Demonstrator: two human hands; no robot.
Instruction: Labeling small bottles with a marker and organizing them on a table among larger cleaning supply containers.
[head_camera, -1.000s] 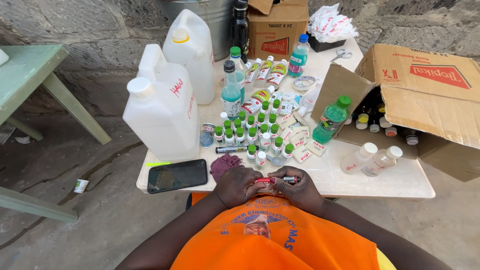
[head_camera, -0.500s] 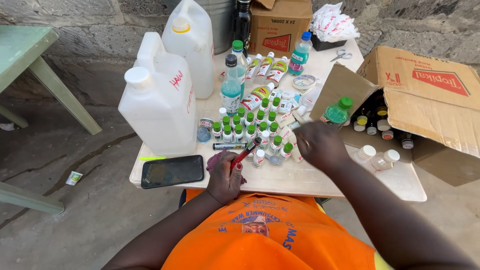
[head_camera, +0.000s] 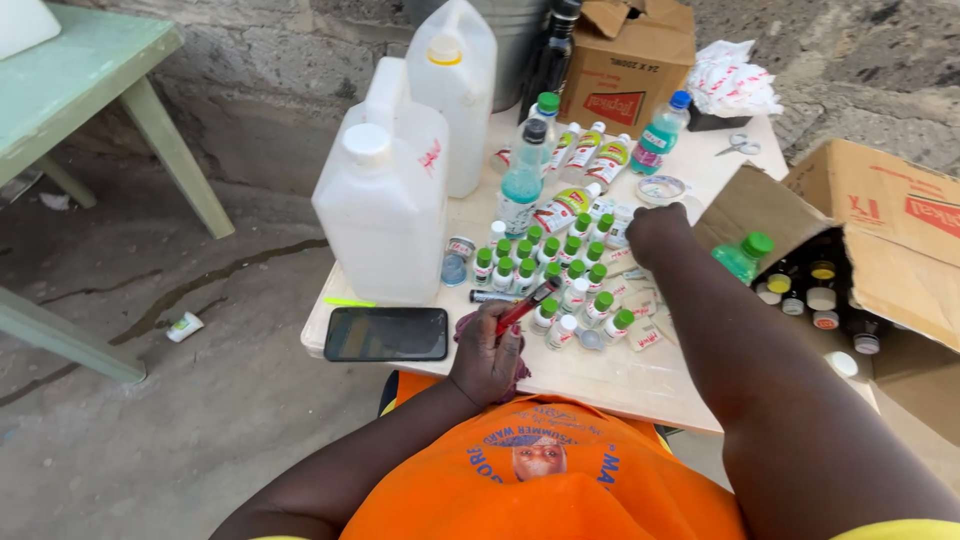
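Labelling step judged in hand; red marker (head_camera: 527, 305) grasped in left hand (head_camera: 487, 355) grip; right hand (head_camera: 655, 228) stretched over small green-capped bottles (head_camera: 560, 275) on counter (head_camera: 640, 375), its grip not discernible; bottle must be picked next, judged.

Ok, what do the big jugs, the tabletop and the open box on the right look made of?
Jugs: likely plastic, milky white, matte, translucent, with moulded handles. Tabletop: pale, smooth board, probably painted wood or laminate; cannot tell which. Box: brown cardboard, dull, with creased, folded flaps. The left hand holds a red pen.
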